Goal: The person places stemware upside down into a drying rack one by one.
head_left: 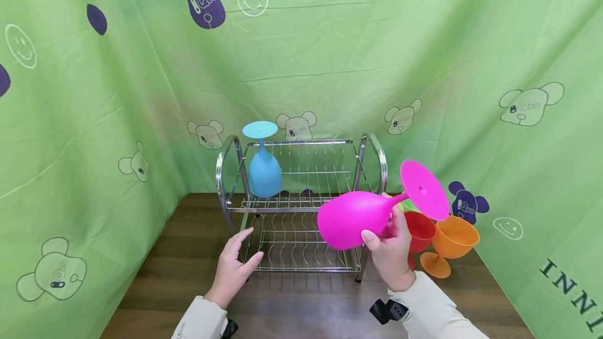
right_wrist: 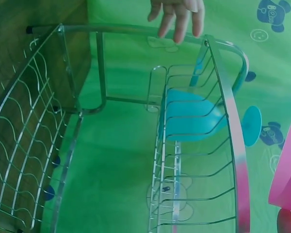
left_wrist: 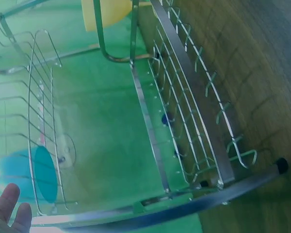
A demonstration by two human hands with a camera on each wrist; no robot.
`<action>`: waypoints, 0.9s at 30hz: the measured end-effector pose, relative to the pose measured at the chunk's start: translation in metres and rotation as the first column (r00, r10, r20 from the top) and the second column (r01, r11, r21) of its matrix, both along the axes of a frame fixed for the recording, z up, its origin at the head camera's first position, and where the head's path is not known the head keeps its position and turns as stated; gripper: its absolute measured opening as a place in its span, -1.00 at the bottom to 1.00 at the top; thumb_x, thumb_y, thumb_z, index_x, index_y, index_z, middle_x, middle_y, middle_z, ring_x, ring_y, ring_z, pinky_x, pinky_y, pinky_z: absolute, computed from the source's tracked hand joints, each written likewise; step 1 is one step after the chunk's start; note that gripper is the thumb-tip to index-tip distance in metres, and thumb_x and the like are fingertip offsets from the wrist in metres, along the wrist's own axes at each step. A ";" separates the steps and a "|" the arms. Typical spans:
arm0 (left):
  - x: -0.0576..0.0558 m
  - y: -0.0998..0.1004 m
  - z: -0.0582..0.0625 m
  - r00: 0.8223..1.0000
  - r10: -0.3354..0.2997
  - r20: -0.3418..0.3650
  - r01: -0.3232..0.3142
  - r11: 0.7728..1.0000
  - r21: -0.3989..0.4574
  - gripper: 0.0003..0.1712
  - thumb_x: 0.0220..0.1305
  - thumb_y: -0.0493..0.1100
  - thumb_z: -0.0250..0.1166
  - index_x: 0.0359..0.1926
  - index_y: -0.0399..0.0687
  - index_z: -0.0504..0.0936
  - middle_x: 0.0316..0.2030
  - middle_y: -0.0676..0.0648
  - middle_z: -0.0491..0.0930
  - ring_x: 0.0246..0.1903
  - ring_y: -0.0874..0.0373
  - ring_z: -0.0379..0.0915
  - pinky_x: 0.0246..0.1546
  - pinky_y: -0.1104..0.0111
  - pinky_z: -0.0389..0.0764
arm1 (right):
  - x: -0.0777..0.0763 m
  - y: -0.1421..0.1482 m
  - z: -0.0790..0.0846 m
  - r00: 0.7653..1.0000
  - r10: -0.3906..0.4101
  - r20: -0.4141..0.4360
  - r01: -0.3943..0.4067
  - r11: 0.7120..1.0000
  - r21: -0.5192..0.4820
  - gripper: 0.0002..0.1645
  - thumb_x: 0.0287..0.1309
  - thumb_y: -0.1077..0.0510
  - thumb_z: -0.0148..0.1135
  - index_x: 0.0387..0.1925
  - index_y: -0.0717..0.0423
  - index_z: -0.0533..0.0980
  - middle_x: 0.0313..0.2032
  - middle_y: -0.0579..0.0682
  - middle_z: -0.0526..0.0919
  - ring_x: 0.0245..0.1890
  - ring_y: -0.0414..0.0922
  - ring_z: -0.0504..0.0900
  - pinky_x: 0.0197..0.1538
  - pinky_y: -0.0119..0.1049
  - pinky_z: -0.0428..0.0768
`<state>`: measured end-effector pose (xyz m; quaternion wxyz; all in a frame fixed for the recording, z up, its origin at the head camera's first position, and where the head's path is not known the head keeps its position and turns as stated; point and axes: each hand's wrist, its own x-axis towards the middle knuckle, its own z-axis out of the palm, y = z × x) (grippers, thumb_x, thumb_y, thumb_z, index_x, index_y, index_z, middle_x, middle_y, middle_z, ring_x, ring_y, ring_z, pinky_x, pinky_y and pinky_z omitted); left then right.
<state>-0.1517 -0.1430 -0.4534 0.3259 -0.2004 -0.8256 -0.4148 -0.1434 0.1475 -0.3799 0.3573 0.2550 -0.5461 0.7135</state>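
A magenta plastic goblet is gripped near its stem by my right hand, thumb on the bowl's lower end. It tilts sideways, with its mouth toward the left and its round foot up at the right. In the right wrist view only a strip of the magenta goblet shows at the right edge. My left hand holds nothing, its fingers spread beside the rack's lower left corner. On the upper tier of the chrome dish rack a blue goblet stands upside down at the left.
To the rack's right stand a red goblet and an orange goblet, with a green one partly hidden behind my right hand. The rack's lower tier has wavy wires. Green printed cloth encloses the wooden table.
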 end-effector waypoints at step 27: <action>-0.016 -0.002 0.007 0.921 0.237 0.310 -0.358 0.826 0.435 -0.51 0.05 -0.42 0.34 0.03 -0.38 0.42 -0.12 -0.27 0.51 -0.23 0.08 0.46 -0.29 0.49 0.41 | -0.018 -0.015 0.066 0.928 -0.208 0.309 0.160 0.972 0.175 -0.30 0.00 0.29 0.20 0.27 0.24 0.36 -0.18 -0.18 0.60 -0.25 -0.26 0.61 -0.22 -0.50 0.63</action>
